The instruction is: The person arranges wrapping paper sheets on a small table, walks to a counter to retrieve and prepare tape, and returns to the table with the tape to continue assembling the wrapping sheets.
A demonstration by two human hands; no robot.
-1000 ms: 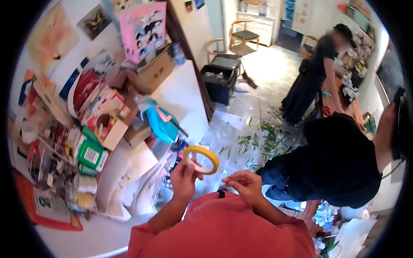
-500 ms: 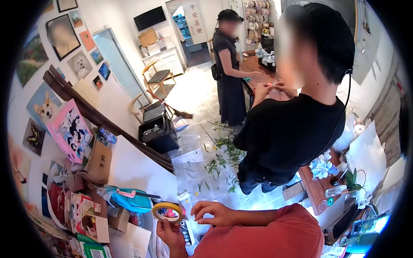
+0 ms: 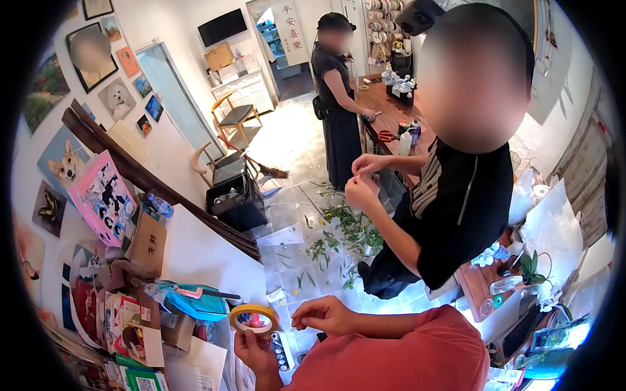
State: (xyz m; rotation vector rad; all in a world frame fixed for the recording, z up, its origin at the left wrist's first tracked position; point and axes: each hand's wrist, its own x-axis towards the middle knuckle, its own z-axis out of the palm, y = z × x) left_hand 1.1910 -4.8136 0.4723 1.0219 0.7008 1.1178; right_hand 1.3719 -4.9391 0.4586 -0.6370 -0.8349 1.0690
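My left hand grips a roll of yellow tape by its lower edge, holding it upright so that the open ring faces me. Just to the right of the roll, my right hand is closed, thumb and fingertips pressed together. Whether anything thin is pinched there, I cannot make out. A small gap separates these fingertips from the tape. Beyond the roll lies a teal pouch with a pink item on top.
A co-worker in black stands close on the right, hands together. Another person is at the wooden table. Cut stems and leaves litter the tiled floor. Books and boxes crowd the left; a black bin stands beyond.
The near co-worker has turned from the table toward me. The far person has drawn an arm back and shifted left. My right hand's fingers have closed together; the tape stays in my left.
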